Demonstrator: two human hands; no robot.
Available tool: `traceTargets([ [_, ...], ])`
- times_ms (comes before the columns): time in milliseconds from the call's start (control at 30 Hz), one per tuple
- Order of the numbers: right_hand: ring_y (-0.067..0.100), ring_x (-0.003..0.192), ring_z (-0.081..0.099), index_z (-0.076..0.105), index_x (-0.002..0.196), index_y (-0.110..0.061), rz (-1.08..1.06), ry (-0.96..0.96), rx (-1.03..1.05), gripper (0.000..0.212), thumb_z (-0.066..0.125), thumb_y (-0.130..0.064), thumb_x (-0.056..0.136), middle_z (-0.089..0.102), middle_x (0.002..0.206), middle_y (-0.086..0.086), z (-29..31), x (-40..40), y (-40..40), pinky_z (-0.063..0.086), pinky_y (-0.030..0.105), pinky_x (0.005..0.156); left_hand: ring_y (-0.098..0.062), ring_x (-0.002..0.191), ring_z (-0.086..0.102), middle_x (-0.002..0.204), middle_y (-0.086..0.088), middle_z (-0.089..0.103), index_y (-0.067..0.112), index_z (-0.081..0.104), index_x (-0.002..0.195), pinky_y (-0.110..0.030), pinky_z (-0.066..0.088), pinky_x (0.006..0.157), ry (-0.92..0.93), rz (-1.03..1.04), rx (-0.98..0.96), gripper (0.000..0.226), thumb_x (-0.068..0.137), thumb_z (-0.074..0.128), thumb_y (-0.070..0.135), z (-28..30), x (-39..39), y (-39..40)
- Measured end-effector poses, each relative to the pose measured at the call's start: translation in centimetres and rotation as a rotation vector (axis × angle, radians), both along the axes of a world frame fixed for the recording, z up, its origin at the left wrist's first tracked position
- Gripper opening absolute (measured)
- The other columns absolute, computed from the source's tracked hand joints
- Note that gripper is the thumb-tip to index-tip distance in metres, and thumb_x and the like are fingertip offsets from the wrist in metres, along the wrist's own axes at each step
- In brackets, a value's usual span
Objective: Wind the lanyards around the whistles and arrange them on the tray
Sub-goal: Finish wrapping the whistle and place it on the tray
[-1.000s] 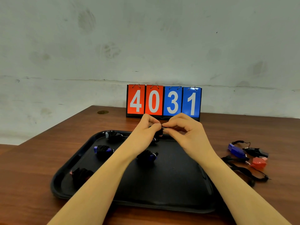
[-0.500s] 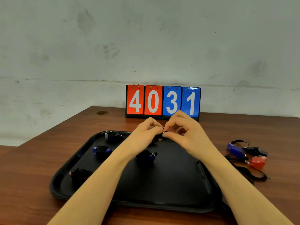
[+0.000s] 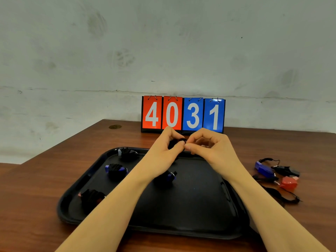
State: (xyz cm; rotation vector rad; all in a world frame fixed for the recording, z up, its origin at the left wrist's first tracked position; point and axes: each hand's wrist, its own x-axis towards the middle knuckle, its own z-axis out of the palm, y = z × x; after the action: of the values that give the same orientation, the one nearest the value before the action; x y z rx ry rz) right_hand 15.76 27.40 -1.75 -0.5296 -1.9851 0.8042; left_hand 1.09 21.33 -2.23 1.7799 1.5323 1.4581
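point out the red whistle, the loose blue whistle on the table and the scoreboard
red whistle [image 3: 289, 182], head view, on its red body
loose blue whistle [image 3: 264, 169], head view, on the middle of its body
scoreboard [image 3: 182, 115], head view, on the face between the 0 and the 3

The number 4031 is displayed in white digits on the flip scoreboard [image 3: 183, 114]: 4 and 0 are printed on red cards, 3 and 1 on blue cards.
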Motion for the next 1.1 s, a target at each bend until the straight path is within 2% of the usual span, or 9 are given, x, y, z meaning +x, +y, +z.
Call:
traceTargets([
  [100,0.024,0.074,0.063,0.061,0.084,-0.014,-0.029,0.067,-0.102,0.015,0.073,-0.016,0.076,0.064,0.08,0.005,0.0,-0.2,0.0,0.055,0.031,0.073,-0.004,0.106,0.053,0.108,0.005,0.056,0.026,0.047,0.095,-0.01,0.045,0.077,-0.005,0.019,0.06,0.009,0.092,0.053,0.019,-0.1,0.0,-0.1],
  [300,0.003,0.061,0.059,0.069,0.078,-0.013,-0.036,0.012,-0.224,0.005,0.067,-0.016,0.081,0.068,0.071,0.0,-0.1,-0.5,0.1,0.047,0.014,0.06,-0.002,0.098,0.048,0.113,0.003,0.044,0.025,0.042,0.103,0.001,0.04,0.069,0.118,0.131,0.088,0.016,0.091,0.053,0.023,-0.3,0.3,0.0],
  [367,0.001,0.061,0.06,0.07,0.076,-0.015,-0.04,0.011,-0.233,0.008,0.065,-0.013,0.082,0.068,0.069,-0.002,-0.1,-0.6,0.1,0.047,0.012,0.058,-0.003,0.094,0.048,0.11,0.004,0.04,0.027,0.04,0.104,-0.003,0.041,0.067,0.159,0.159,0.094,0.019,0.091,0.054,0.022,-0.3,0.5,-0.1],
  [433,0.001,0.064,0.062,0.069,0.076,-0.017,-0.075,-0.001,-0.219,0.01,0.064,-0.012,0.083,0.068,0.069,-0.004,-0.2,-0.9,0.0,0.048,0.012,0.06,-0.006,0.095,0.047,0.107,0.006,0.036,0.028,0.039,0.103,-0.007,0.041,0.069,0.211,0.18,0.105,0.021,0.091,0.054,0.02,-0.3,0.6,0.1],
  [500,0.007,0.07,0.064,0.068,0.076,-0.018,-0.143,-0.039,-0.169,0.01,0.064,-0.012,0.083,0.068,0.071,-0.001,-0.4,-1.2,-0.1,0.051,0.016,0.065,-0.009,0.101,0.044,0.102,0.011,0.034,0.028,0.038,0.104,-0.013,0.042,0.079,0.289,0.194,0.122,0.023,0.09,0.054,0.019,-0.4,0.5,0.3],
  [633,0.015,0.072,0.062,0.066,0.077,-0.015,-0.25,-0.113,-0.051,0.007,0.063,-0.012,0.082,0.066,0.073,0.003,-0.4,-1.5,-0.2,0.05,0.021,0.068,-0.008,0.107,0.038,0.1,0.013,0.03,0.022,0.04,0.117,-0.021,0.039,0.092,0.42,0.199,0.149,0.029,0.091,0.053,0.021,-0.5,0.2,0.5],
  [800,0.009,0.068,0.056,0.061,0.075,-0.019,-0.309,-0.246,0.113,0.006,0.062,-0.019,0.081,0.06,0.069,-0.005,0.2,-1.2,-0.4,0.052,0.032,0.069,-0.007,0.102,0.032,0.104,0.01,0.037,0.019,0.041,0.114,-0.018,0.032,0.085,0.565,0.195,0.155,0.029,0.088,0.054,0.022,0.3,-0.2,0.5],
  [933,0.01,0.065,0.056,0.061,0.073,-0.017,-0.317,-0.277,0.16,0.008,0.061,-0.02,0.081,0.061,0.068,-0.003,0.9,-1.1,-0.6,0.054,0.037,0.07,-0.01,0.1,0.031,0.113,0.003,0.045,0.016,0.04,0.116,-0.021,0.033,0.087,0.7,0.174,0.147,0.032,0.087,0.056,0.021,1.5,-0.4,0.1],
  [1100,0.011,0.066,0.054,0.066,0.083,-0.013,-0.283,-0.387,0.195,0.013,0.058,-0.024,0.085,0.062,0.07,0.0,2.1,-1.0,-2.1,0.05,0.03,0.067,-0.01,0.095,0.034,0.109,0.002,0.051,0.019,0.042,0.112,-0.02,0.029,0.081,0.817,0.149,0.141,0.023,0.092,0.051,0.025,2.7,-0.7,-1.6],
])
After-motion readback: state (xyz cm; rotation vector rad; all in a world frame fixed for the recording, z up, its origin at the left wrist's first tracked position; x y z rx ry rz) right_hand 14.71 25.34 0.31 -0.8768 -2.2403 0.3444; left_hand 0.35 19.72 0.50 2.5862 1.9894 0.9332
